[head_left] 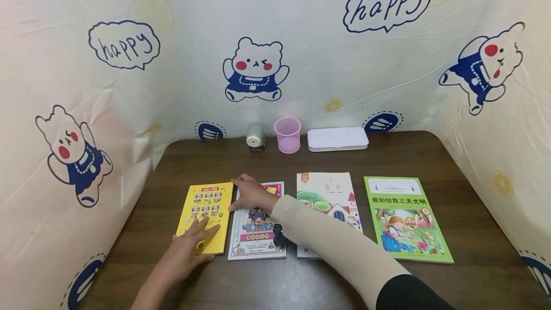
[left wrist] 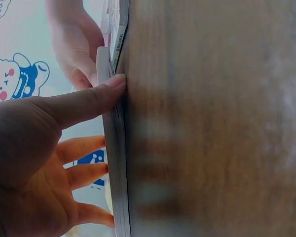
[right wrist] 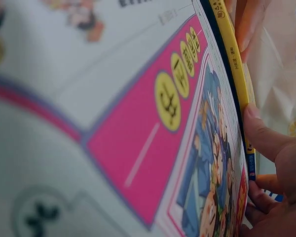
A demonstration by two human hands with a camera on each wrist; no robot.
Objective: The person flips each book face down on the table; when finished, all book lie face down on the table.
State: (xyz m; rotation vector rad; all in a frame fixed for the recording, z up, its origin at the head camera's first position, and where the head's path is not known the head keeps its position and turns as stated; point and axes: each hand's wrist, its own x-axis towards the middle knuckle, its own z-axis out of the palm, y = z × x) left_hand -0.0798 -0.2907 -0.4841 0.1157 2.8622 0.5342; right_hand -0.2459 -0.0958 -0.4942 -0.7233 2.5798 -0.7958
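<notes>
A yellow book (head_left: pixel 204 204) lies flat at the left of the row. My left hand (head_left: pixel 189 243) rests on its lower left part, fingers spread over the cover; in the left wrist view the thumb lies against the book's page edge (left wrist: pixel 117 163). At its upper right corner is my right hand (head_left: pixel 254 193), reaching across a pink-framed comic-style book (head_left: pixel 258 238). In the right wrist view, its thumb (right wrist: pixel 266 138) presses the yellow spine (right wrist: pixel 239 69) while the other fingers curl round the far end. The right wrist partly covers the pink-framed book.
Right of these lie a white book (head_left: pixel 325 185), partly hidden by the right sleeve (head_left: pixel 336 238), and a green book (head_left: pixel 409 224). Along the back stand a pale green sharpener-like object (head_left: pixel 256 135), a pink cup (head_left: pixel 287 135) and a white flat case (head_left: pixel 337 138). Printed cloth surrounds the table.
</notes>
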